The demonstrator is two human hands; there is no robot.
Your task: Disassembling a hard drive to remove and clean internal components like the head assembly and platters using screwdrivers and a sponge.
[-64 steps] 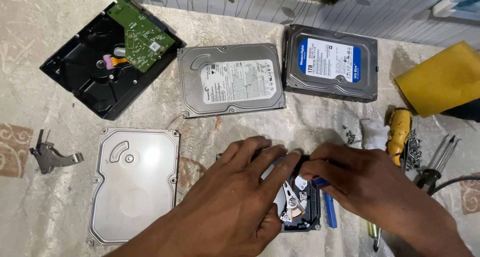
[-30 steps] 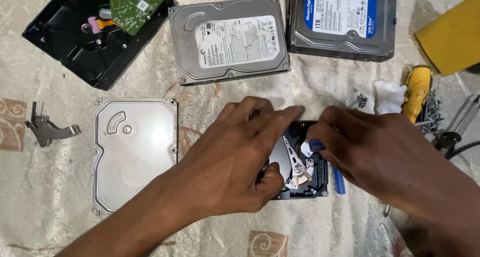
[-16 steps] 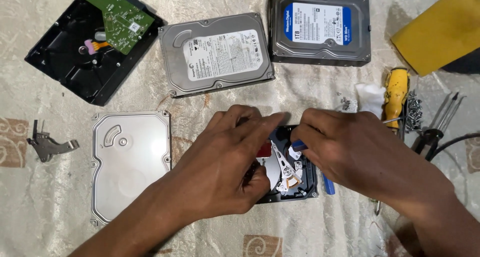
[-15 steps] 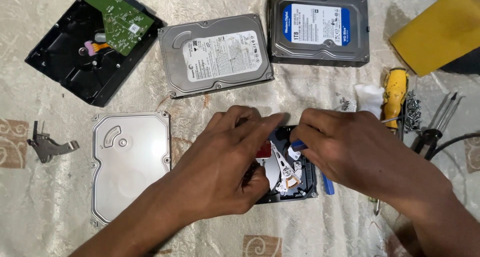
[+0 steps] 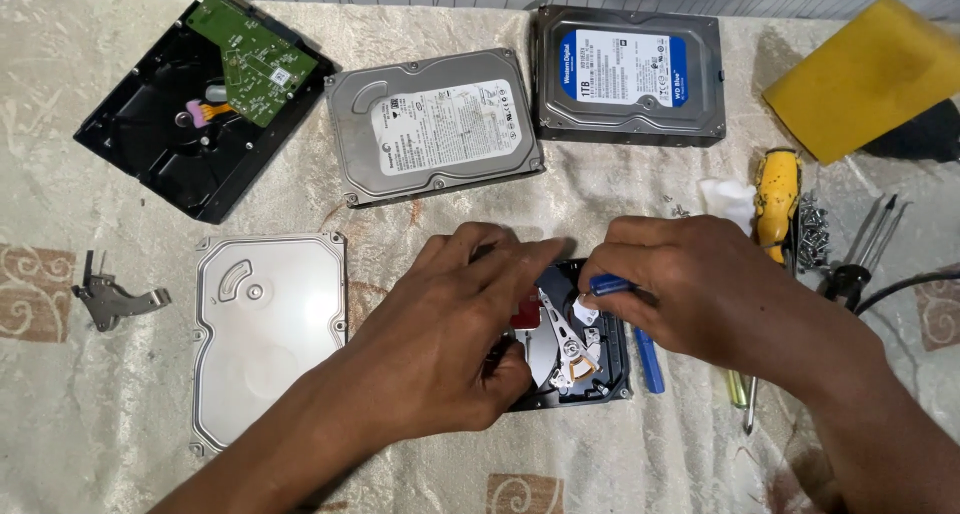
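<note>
We see the opened hard drive (image 5: 575, 349) lying flat on the counter (image 5: 120, 434) between our two hands, its shiny platter and silver actuator arm (image 5: 562, 326) bared. Our left hand (image 5: 455, 339) lies across the drive's left half, palm down, fingers curled over its near edge and the fingertips reaching along its far edge — clamped on the drive and pressing it to the cloth-covered counter. Our right hand (image 5: 690, 284) comes in from the other side, thumb and forefinger pinched on a small blue tool (image 5: 608, 285) whose tip stands over the actuator arm; whether the tip touches the metal we cannot tell. Just under the right hand, beside the drive's right edge, lies a blue strip-like piece (image 5: 648, 359), and a thin screwdriver (image 5: 745, 399) lies near the wrist. Beyond the right hand sit a yellow-handled screwdriver (image 5: 776, 199), a wad of white tissue (image 5: 728, 199), a heap of small screws (image 5: 812, 236) and some dark pliers (image 5: 865, 259), with a yellow pad (image 5: 865, 79) farther off. Left of the left forearm rests a loose silver drive lid (image 5: 270, 339), and well beyond it a separate metal bracket (image 5: 115, 299). Across from both hands stand three more drives — a black one with a green circuit board (image 5: 200, 104), a silver one with a white label (image 5: 435, 124) and one with a blue label (image 5: 630, 74).
</note>
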